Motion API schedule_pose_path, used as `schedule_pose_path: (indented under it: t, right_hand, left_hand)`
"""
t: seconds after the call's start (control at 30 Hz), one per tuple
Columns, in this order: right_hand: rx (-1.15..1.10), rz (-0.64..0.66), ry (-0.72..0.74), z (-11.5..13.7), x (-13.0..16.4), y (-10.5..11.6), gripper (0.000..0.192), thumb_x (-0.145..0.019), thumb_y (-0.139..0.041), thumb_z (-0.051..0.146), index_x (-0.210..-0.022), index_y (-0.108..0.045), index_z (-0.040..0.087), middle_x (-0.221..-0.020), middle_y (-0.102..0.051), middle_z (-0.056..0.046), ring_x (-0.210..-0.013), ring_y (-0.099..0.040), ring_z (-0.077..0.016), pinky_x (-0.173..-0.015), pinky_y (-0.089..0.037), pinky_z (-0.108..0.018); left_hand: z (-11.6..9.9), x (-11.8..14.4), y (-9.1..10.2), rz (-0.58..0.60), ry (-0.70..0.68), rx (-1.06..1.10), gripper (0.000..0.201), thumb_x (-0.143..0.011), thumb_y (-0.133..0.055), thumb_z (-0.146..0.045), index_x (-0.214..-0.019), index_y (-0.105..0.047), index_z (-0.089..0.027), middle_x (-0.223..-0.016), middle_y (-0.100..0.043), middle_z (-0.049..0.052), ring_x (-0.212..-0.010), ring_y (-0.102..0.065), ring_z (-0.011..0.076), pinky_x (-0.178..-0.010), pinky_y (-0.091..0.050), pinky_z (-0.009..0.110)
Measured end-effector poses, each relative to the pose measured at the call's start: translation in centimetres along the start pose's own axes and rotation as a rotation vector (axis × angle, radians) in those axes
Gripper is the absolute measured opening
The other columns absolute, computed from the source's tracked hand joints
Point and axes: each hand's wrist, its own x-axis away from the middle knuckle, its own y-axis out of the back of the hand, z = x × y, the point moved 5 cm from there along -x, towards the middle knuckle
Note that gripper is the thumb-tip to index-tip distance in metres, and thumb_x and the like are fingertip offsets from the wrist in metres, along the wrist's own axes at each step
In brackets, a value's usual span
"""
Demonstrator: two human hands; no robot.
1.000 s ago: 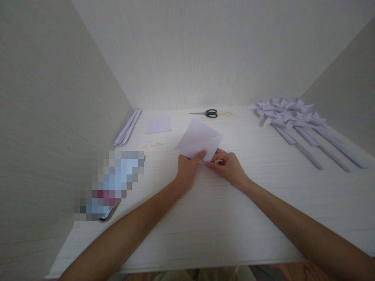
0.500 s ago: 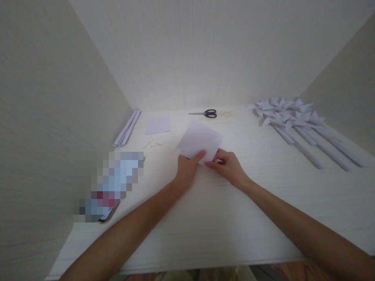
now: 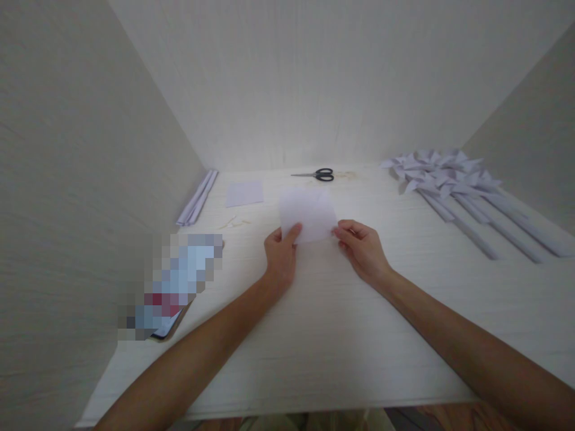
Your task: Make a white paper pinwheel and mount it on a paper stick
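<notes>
A pale square sheet of paper (image 3: 309, 209) is held above the middle of the table, slightly blurred. My left hand (image 3: 282, 254) pinches its lower left part, thumb on top and the other fingers behind it. At the sheet's lower right corner, my right hand (image 3: 363, 245) has thumb and fingertips closed on the edge. Beyond the paper, black-handled scissors (image 3: 317, 175) lie by the back wall. Another flat paper square (image 3: 245, 193) rests on the table to the left of the held one.
Several paper pinwheels (image 3: 442, 173) on rolled paper sticks lie at the right. Paper rolls (image 3: 197, 197) sit along the left wall. A phone with a pixelated screen (image 3: 179, 293) lies at the near left, and small scraps (image 3: 234, 222) are behind it. Walls enclose the white table (image 3: 323, 347).
The paper has turned from a diamond slant to lying nearly square to me. My right hand has moved a little right and up, and my left hand slightly left.
</notes>
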Motion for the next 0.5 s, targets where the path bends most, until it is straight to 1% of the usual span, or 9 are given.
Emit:
schedule_pose_path:
  t: [0.13,0.2,0.27,0.37,0.5]
  right_hand:
    - [-0.165,-0.091,-0.005,0.2,-0.4,0.6,0.013,-0.059,-0.065,0.028,-0.063,-0.056,0.020,-0.060,-0.050,0.004,-0.053,-0.044,-0.0071,-0.047,-0.034,-0.021]
    - [-0.259,-0.121,-0.033,0.2,-0.6,0.9,0.014,-0.057,-0.066,0.027,-0.061,-0.055,0.020,-0.061,-0.050,0.004,-0.055,-0.045,-0.0066,-0.047,-0.035,-0.020]
    - [-0.312,-0.122,-0.056,0.2,-0.6,1.0,0.015,-0.056,-0.067,0.027,-0.060,-0.055,0.020,-0.060,-0.049,0.004,-0.054,-0.045,-0.0064,-0.047,-0.036,-0.019]
    - [-0.304,-0.092,-0.059,0.3,-0.6,0.8,0.017,-0.057,-0.067,0.030,-0.061,-0.054,0.020,-0.057,-0.048,0.004,-0.051,-0.044,-0.0067,-0.047,-0.037,-0.020]
    - [-0.243,-0.023,-0.037,0.3,-0.3,0.1,0.019,-0.059,-0.065,0.031,-0.068,-0.053,0.021,-0.062,-0.049,0.005,-0.051,-0.043,-0.0061,-0.046,-0.036,-0.020]
  left_hand:
    - [0.6,0.1,-0.3,0.122,0.037,-0.108,0.014,-0.056,-0.067,-0.023,-0.065,-0.063,-0.013,-0.066,-0.065,0.003,-0.065,-0.059,0.0142,-0.067,-0.045,0.030]
    - [0.8,0.4,-0.5,0.191,0.046,-0.218,0.017,-0.055,-0.068,-0.024,-0.067,-0.064,-0.013,-0.070,-0.066,0.004,-0.066,-0.059,0.0153,-0.069,-0.046,0.031]
    - [0.6,0.7,-0.8,0.239,0.001,-0.334,0.022,-0.052,-0.070,-0.025,-0.072,-0.065,-0.014,-0.077,-0.066,0.006,-0.073,-0.060,0.0177,-0.072,-0.045,0.032]
    - [-0.1,1.3,-1.2,0.252,-0.078,-0.431,0.030,-0.048,-0.072,-0.022,-0.076,-0.064,-0.016,-0.086,-0.066,0.006,-0.083,-0.058,0.0202,-0.078,-0.044,0.034]
    - [-0.1,1.4,-1.2,0.191,-0.043,-0.415,0.032,-0.049,-0.072,-0.022,-0.079,-0.063,-0.015,-0.089,-0.065,0.007,-0.084,-0.058,0.0202,-0.080,-0.044,0.035]
